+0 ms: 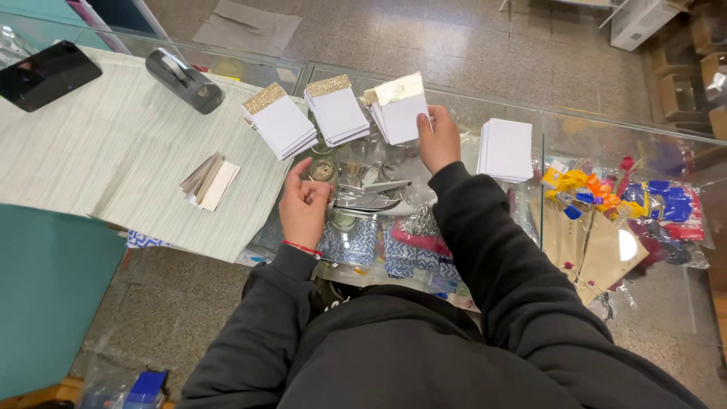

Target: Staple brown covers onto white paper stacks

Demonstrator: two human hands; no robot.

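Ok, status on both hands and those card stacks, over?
Right hand grips the gold-foil card stack. Left hand rests on the glass counter, holding no stack. Two glitter-topped stacks alongside, nothing blocking.

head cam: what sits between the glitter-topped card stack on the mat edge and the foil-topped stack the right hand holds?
One more stack of white cards with a gold glitter top, fanned on the glass counter, between the glitter-topped stack and the foil-topped stack in the right hand.

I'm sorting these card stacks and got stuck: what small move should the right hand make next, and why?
Probably set the gold-foil stack down beside the two glitter-topped stacks. The right hand holds it just above the glass counter, in line with that row.
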